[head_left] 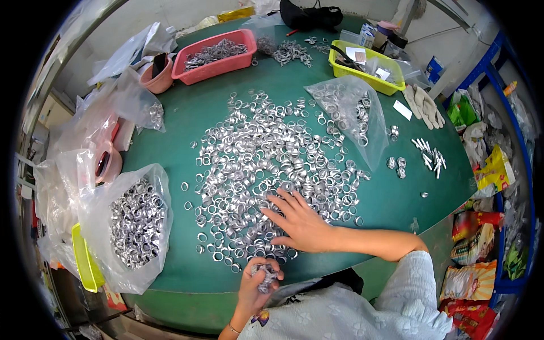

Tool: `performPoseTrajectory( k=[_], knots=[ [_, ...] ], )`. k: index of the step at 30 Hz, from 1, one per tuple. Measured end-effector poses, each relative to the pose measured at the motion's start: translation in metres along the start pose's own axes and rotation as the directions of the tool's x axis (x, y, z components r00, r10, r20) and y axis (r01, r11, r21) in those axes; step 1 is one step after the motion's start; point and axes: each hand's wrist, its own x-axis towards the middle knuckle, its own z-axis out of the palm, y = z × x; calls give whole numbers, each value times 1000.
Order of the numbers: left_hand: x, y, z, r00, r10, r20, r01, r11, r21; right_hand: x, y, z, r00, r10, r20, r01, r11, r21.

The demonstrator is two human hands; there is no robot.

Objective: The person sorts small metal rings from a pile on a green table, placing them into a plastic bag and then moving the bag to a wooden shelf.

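Note:
A wide spread of small silver metal rings (266,158) covers the middle of the green table (396,204). My right hand (299,222) lies flat on the near edge of this spread, fingers apart, touching the rings. My left hand (258,283) is at the table's front edge, closed around a small bunch of rings (266,277). My pale sleeve fills the lower right.
A clear bag full of rings (136,221) sits front left. Another clear bag (348,110) lies back right. A pink tray of rings (215,54), a yellow-green tray (368,68), white gloves (422,105) and small metal rods (430,156) stand around. Snack packets lie right.

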Motion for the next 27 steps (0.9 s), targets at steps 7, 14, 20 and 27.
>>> performPoseTrajectory(
  k=[7, 14, 20, 27],
  knots=[
    [5, 1, 1, 998, 59, -26, -59, 998, 8, -30, 5, -11, 991, -128, 30, 108, 924, 368],
    [6, 1, 3, 998, 53, -26, -52, 998, 45, -56, 28, -26, 922, 360, -141, -369, 929, -40],
    [7, -1, 3, 1000, 25, -11, -24, 997, 74, -56, 7, -25, 975, 221, 16, -221, 975, -23],
    [1, -2, -2, 998, 62, -17, -61, 995, 79, -55, -8, -16, 993, 115, 40, -117, 992, 46]
  ],
)
